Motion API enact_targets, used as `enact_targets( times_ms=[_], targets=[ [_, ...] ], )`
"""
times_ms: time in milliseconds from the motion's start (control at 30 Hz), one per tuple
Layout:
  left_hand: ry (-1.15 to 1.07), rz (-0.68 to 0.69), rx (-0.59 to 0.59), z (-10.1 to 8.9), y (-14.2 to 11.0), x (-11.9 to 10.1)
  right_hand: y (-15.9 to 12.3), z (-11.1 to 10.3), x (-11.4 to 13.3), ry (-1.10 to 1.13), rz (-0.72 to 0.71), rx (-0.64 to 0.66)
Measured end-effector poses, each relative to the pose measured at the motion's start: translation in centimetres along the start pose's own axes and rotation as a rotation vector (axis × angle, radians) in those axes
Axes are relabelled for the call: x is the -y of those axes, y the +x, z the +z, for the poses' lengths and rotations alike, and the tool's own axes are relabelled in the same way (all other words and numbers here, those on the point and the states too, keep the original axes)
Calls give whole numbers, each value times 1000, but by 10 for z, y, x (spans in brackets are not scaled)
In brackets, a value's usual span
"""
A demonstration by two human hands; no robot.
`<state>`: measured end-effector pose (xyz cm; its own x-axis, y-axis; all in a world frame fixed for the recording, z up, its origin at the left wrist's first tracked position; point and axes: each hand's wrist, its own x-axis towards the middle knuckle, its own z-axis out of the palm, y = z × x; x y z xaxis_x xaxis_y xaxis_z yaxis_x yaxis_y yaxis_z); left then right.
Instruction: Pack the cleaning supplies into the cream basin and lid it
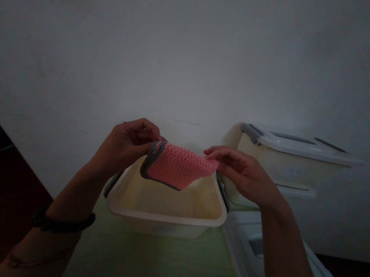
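Note:
A pink textured cloth (181,167) with a black-and-white checked border hangs between my two hands, folded over. My left hand (128,144) pinches its bordered corner at the left. At the other end, my right hand (240,171) grips the pink edge between thumb and fingers. Directly below the cloth stands a cream plastic storage box (166,218) without a lid, its dark side handles folded down. The cloth hides part of the box's inside and its far rim.
Behind my right hand stands a second storage box (269,168) with a white lid and grey latch. A loose pale lid (241,255) lies to the right, partly under my right forearm. Everything rests on a green surface (155,262) against a white wall (195,58).

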<state>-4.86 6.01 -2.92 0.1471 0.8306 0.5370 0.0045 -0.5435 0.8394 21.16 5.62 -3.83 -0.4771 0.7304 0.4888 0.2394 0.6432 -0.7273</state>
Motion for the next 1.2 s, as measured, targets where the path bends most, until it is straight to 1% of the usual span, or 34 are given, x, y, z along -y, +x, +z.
enact_targets(
  times_ms=[133, 200, 267, 367, 467, 533, 633, 733, 800, 833, 900, 967, 1033, 1133, 1200],
  targets=[
    [56, -16, 21, 7, -1, -5, -1, 1, 11, -182, -103, 111],
    [100, -32, 41, 10, -2, -6, 0, 5, 18, -251, -137, 101],
    [209, -37, 60, 12, -3, -7, 0, 10, 26, -277, -140, 46],
    [454, -41, 63, 17, -5, -7, 0, 25, 37, -257, -77, -7],
    [640, -62, 50, 22, -7, -8, -1, 44, 39, -243, 60, -11],
    [663, -83, 46, 24, -8, -10, -2, 56, 36, -266, 140, -27],
    [545, -134, 104, 24, -8, -15, 0, 63, 27, -320, 175, -72],
    [425, -145, 161, 17, -8, -17, 4, 56, 20, -371, 153, -44],
    [392, -126, 186, 11, -8, -16, 5, 45, 18, -339, 156, -35],
    [389, -124, 207, 7, -7, -16, 5, 40, 18, -299, 155, -55],
    [380, -141, 269, 2, -7, -13, 5, 29, 18, -223, 131, -142],
    [373, -175, 343, -1, -6, -11, 4, 21, 20, -175, 99, -241],
    [398, -230, 447, -3, -6, -7, 3, 17, 21, -120, 90, -298],
    [489, -337, 632, -6, -5, 1, 2, 12, 21, -74, 81, -295],
    [510, -378, 693, -10, -4, 7, 1, 8, 20, -128, 65, -313]
  ],
)
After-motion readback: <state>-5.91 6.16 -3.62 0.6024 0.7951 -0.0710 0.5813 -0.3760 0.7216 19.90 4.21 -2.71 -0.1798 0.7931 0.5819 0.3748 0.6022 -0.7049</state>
